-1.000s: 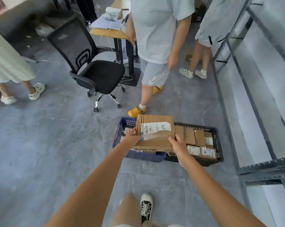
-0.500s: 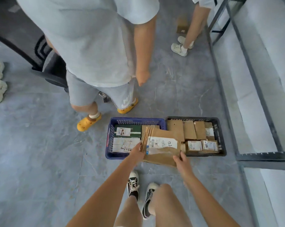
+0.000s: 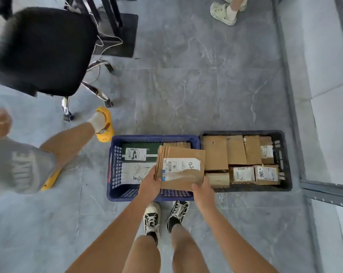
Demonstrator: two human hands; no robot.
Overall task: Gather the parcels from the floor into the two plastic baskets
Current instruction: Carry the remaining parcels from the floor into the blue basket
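I hold a stack of flat brown cardboard parcels (image 3: pixel 181 167) with a white label on top, over the right half of the blue basket (image 3: pixel 115 168). My left hand (image 3: pixel 150 184) grips the stack's left edge and my right hand (image 3: pixel 203 191) grips its near right corner. Inside the blue basket lie a green parcel (image 3: pixel 141 153) and a white parcel (image 3: pixel 135 173). The black basket (image 3: pixel 285 164) stands touching it on the right, packed with several brown boxes (image 3: pixel 235 150), some with white labels.
A person in grey shorts and yellow clogs (image 3: pixel 105 125) walks past on the left, close to the blue basket. A black office chair (image 3: pixel 42 50) stands at the upper left. A metal shelf frame (image 3: pixel 296 115) runs along the right. Another person's foot (image 3: pixel 223 13) is at the top.
I have stepped up to the baskets and my view tilted down. The stack has sunk lower over the blue basket. The person in yellow clogs has moved off to the left.
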